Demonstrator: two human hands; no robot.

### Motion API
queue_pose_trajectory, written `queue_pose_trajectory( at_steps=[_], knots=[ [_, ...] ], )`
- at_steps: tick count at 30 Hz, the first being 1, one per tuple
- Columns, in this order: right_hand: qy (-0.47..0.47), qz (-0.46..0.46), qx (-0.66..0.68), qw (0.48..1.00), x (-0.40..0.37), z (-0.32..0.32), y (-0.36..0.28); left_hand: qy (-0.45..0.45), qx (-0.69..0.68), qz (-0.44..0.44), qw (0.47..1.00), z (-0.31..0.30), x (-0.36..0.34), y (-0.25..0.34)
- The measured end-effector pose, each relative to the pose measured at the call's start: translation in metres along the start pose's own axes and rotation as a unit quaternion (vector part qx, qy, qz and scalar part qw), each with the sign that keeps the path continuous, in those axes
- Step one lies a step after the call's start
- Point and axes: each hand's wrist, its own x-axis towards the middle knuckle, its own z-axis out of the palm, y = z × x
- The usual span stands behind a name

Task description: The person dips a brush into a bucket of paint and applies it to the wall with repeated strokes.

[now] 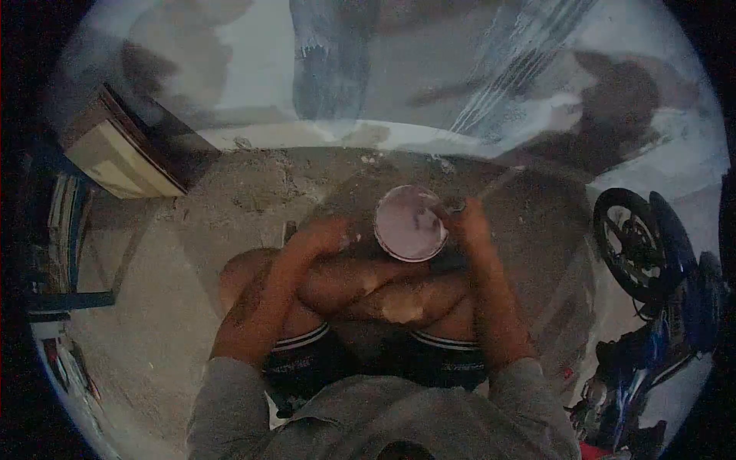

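A round bucket [412, 224] stands in front of my crossed legs, its top filled with a pale pinkish-white substance that has dark marks or shadow on the right. Close to its right rim is my right hand [466, 221], with fingers curled at the edge. A small greyish thing shows by those fingers, too dim to name. Over my shin, a little left of the bucket and apart from it, my left hand [335, 234] is smeared by motion. Its fingers are too blurred to read.
Ahead rises a wall [261, 84] with streaky white and grey patches, meeting a rough floor [176, 276]. Flat boards [126, 157] lean at the left, near a blue-edged stack [67, 230]. A motorbike's wheel [630, 244] stands on the right.
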Motion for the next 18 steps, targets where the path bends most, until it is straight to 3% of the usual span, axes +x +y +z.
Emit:
queue_pose_trajectory(
  at_steps=[1,3,4,6,10,13,16,17,18],
  knots=[
    [0.006,-0.028,-0.056,0.998,-0.002,0.001,0.006,0.001,0.000,-0.002,1.000,0.004,0.003,-0.007],
    [-0.046,0.063,-0.023,0.997,-0.001,0.024,0.034,-0.054,0.035,-0.002,0.998,0.017,0.014,-0.021],
    [-0.046,0.062,-0.022,0.997,-0.002,0.015,0.022,-0.054,0.035,-0.003,0.998,0.016,0.011,-0.019],
    [-0.168,0.089,0.097,0.977,-0.007,-0.010,-0.020,-0.018,0.020,0.005,1.000,0.008,-0.001,-0.010],
    [-0.125,0.023,0.144,0.981,-0.001,0.029,-0.001,0.029,-0.066,-0.056,0.996,-0.002,-0.002,0.014],
    [-0.151,0.106,0.172,0.968,0.008,0.032,-0.002,-0.049,-0.027,-0.063,0.996,-0.011,-0.001,0.014],
    [-0.116,0.096,0.156,0.976,0.018,0.026,-0.005,0.027,-0.085,-0.004,0.996,-0.005,0.008,0.010],
    [-0.105,0.053,0.148,0.982,0.019,0.010,-0.019,0.191,-0.044,0.087,0.977,-0.002,0.011,0.013],
    [-0.094,0.010,0.139,0.986,0.022,0.002,-0.027,0.348,-0.002,0.175,0.921,0.001,0.015,0.017]
  ],
)
